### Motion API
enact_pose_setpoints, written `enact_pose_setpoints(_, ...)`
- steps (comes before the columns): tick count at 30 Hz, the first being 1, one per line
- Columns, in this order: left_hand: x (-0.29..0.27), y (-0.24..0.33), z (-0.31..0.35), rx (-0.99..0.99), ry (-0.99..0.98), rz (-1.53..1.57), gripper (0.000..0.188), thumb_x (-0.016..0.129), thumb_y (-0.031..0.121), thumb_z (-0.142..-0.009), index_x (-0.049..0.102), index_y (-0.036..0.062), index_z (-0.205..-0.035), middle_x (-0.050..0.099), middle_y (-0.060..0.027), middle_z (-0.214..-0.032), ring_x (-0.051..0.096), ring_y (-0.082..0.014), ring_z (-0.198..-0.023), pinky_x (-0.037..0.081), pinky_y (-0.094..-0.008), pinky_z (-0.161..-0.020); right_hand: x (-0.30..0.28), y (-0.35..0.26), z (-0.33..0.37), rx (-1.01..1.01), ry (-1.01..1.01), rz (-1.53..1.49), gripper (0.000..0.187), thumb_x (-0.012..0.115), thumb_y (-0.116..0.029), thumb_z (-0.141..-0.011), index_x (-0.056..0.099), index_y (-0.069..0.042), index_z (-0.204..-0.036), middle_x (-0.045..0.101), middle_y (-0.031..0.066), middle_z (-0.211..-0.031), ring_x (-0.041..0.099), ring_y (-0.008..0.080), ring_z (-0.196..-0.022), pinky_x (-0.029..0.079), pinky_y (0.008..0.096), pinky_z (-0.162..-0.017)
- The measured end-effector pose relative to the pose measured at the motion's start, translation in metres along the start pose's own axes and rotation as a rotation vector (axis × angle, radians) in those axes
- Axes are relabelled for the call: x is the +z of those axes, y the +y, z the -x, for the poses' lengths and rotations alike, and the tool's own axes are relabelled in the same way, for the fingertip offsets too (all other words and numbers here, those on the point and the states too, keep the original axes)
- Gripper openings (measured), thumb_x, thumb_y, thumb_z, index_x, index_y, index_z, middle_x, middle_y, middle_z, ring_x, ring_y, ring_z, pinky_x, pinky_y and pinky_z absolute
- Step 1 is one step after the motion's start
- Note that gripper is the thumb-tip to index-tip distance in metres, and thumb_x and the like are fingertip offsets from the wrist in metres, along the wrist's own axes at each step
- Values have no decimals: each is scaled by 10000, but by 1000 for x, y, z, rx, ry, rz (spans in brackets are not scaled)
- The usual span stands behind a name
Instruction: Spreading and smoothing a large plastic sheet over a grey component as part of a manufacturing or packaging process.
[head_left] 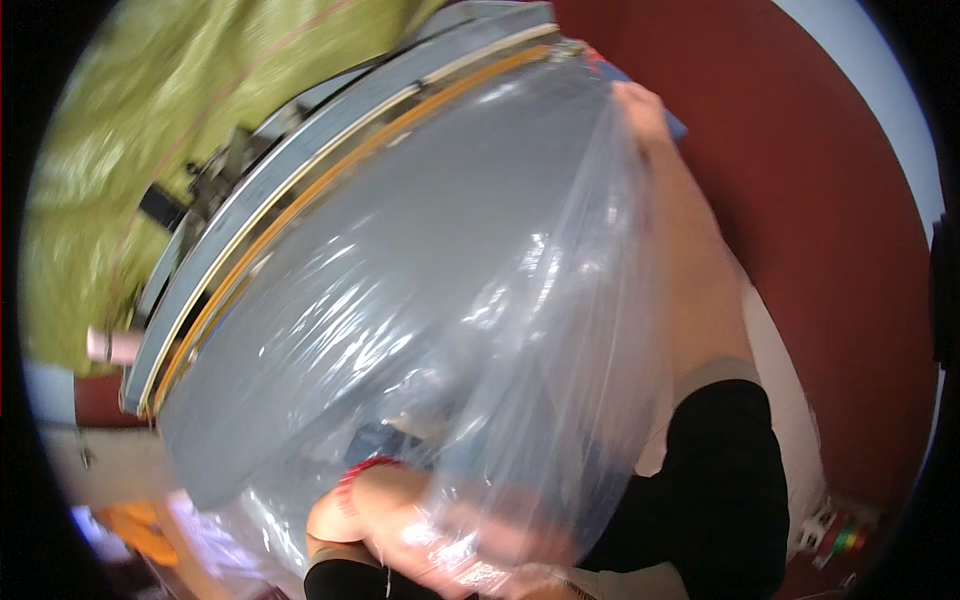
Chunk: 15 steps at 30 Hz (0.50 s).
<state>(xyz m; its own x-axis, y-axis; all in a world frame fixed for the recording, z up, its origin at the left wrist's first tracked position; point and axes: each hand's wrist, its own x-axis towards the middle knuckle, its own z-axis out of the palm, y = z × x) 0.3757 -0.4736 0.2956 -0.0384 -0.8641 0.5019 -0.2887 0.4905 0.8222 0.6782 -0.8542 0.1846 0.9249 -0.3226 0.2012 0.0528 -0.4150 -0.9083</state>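
A large sheet of clear plastic (540, 260) spreads before me, wrinkled and shiny, over a smooth grey surface. At the far right corner my right hand (640, 108) is closed on the sheet's edge, the arm stretched out; a bit of blue and red shows beside the fingers. Low in the middle, my left hand (450, 530) is smeared by motion and partly covered by the plastic, so its fingers cannot be made out. A red band (368, 468) and a dark blue patch (385, 438) show beside it. Both arms have black sleeves.
Along the surface's far left side runs a grey rail (240, 195) with an orange strip (300, 195). Beyond lie yellow-green sheeting (190, 80), a black block (162, 206) and a pink cylinder (113, 345). Dark red floor (800, 220) fills the right; small colourful items (840, 535) lie lower right.
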Motion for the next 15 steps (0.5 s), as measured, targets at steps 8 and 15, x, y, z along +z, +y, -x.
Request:
enact_pose_setpoints(8,172,199,231,-229,1268,-941,365,453,241,-872,461,-5,-1142,460,-144,-1184,460,-262,-1074,353,-359,-918,-23,63,-41,-165,39,91,337,533,-312,-827,604,-13,-966,611,30,-871,534,107,-807,419,259,-746)
enact_pose_setpoints(15,214,347,355,-784,1928,-1905,386,416,231,-873,438,-23,-1164,440,-96,-1215,464,-203,-1050,368,-293,-898,-14,71,-52,-118,-18,29,349,519,-296,-850,586,6,-1012,588,29,-896,515,108,-833,402,234,-754)
